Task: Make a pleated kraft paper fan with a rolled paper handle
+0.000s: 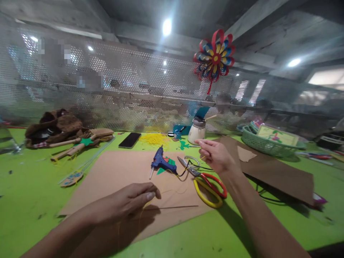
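My left hand (pixel 128 202) rests on a brown cardboard sheet (pixel 113 172), fingers curled together and pinching the end of a thin dark stick (pixel 174 206) that lies across the sheet, with yellow threads under the hand. My right hand (pixel 215 154) is raised a little above the table, fingers pinched on a thin yellow strand. Between the hands lie a blue glue gun (pixel 161 162) and scissors (pixel 208 184) with red and yellow handles.
On the green table (pixel 27 200) stand a black phone (pixel 130 140), a heap of yellow shreds (pixel 154 138), a white jar (pixel 197 130), a green basket (pixel 264 145), a second cardboard sheet (pixel 279 175) and brown cloth with wooden sticks (pixel 61 130). A paper pinwheel (pixel 214 57) hangs on the mesh screen.
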A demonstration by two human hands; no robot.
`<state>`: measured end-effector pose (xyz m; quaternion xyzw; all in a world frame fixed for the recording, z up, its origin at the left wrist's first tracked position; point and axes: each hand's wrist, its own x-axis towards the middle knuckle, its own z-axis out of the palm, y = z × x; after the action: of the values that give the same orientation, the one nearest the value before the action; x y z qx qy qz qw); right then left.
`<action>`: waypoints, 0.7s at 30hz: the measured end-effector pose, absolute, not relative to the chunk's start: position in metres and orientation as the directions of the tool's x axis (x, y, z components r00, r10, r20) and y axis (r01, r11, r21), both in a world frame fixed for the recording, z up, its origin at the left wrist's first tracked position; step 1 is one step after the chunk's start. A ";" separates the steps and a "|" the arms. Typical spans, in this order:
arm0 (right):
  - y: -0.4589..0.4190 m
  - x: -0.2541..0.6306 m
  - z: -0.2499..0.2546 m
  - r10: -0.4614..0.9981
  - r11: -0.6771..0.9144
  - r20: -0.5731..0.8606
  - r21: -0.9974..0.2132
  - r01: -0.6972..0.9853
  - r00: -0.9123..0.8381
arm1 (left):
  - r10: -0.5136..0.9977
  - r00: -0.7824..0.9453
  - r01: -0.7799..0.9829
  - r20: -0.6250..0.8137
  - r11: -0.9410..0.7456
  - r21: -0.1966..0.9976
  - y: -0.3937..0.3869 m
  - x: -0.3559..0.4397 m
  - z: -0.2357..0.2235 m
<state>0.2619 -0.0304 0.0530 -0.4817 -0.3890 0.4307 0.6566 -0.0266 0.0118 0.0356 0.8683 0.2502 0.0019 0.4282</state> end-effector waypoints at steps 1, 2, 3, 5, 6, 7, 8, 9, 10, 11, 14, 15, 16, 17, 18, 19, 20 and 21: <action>-0.030 0.263 0.052 0.938 0.163 0.100 -0.972 -0.169 0.331 | 0.434 0.874 0.438 -0.220 -0.505 0.744 0.012 -0.026 0.035; -0.028 0.265 0.050 0.937 0.159 0.102 -0.976 -0.148 0.335 | 0.436 0.872 0.441 -0.223 -0.504 0.742 0.011 -0.026 0.035; -0.027 0.267 0.048 0.935 0.154 0.103 -0.980 -0.126 0.341 | 0.440 0.871 0.441 -0.218 -0.506 0.741 0.011 -0.026 0.035; -0.022 0.272 0.041 0.923 0.147 0.110 -0.986 -0.075 0.370 | 0.464 0.865 0.436 -0.191 -0.508 0.743 0.011 -0.025 0.034; -0.019 0.276 0.038 0.911 0.146 0.117 -0.988 -0.043 0.395 | 0.482 0.859 0.434 -0.174 -0.505 0.746 0.011 -0.025 0.035; -0.017 0.278 0.035 0.897 0.146 0.130 -0.989 -0.005 0.423 | 0.498 0.852 0.432 -0.159 -0.500 0.750 0.011 -0.024 0.035; -0.016 0.280 0.033 0.881 0.149 0.149 -0.988 0.035 0.450 | 0.511 0.847 0.429 -0.147 -0.494 0.757 0.012 -0.024 0.036; -0.015 0.279 0.032 0.867 0.157 0.174 -0.985 0.077 0.468 | 0.523 0.841 0.426 -0.137 -0.485 0.764 0.012 -0.024 0.036; -0.016 0.276 0.033 0.858 0.170 0.206 -0.978 0.117 0.471 | 0.531 0.837 0.424 -0.132 -0.476 0.771 0.013 -0.024 0.036; -0.018 0.270 0.034 0.858 0.190 0.239 -0.970 0.152 0.455 | 0.534 0.836 0.418 -0.127 -0.468 0.779 0.014 -0.024 0.036; -0.027 0.236 0.038 0.914 0.251 0.302 -0.945 0.208 0.272 | 0.494 0.857 0.375 -0.146 -0.404 0.835 0.014 -0.026 0.034; -0.031 0.223 0.038 0.944 0.256 0.289 -0.945 0.203 0.157 | 0.466 0.872 0.348 -0.152 -0.370 0.861 0.014 -0.027 0.033; -0.033 0.211 0.037 0.971 0.237 0.239 -0.955 0.179 -0.014 | 0.438 0.886 0.319 -0.152 -0.339 0.885 0.014 -0.027 0.032; -0.035 0.201 0.035 0.967 0.193 0.162 -0.970 0.145 -0.198 | 0.416 0.897 0.293 -0.146 -0.315 0.903 0.014 -0.028 0.031; -0.037 0.194 0.032 0.937 0.144 0.095 -0.982 0.125 -0.336 | 0.403 0.906 0.271 -0.134 -0.305 0.913 0.014 -0.029 0.032; -0.038 0.190 0.029 0.900 0.096 0.034 -0.988 0.120 -0.435 | 0.396 0.910 0.256 -0.120 -0.309 0.916 0.013 -0.029 0.033; -0.038 0.189 0.027 0.875 0.058 -0.017 -0.989 0.140 -0.483 | 0.394 0.912 0.251 -0.111 -0.322 0.913 0.013 -0.029 0.035; -0.038 0.190 0.025 0.876 0.039 -0.052 -0.983 0.178 -0.480 | 0.394 0.912 0.254 -0.109 -0.337 0.907 0.013 -0.029 0.036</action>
<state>0.1899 -0.0382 0.0254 -0.4048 -0.6508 0.5626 0.3100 -0.0291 0.0129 0.0364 0.8150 0.1988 0.0650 0.5405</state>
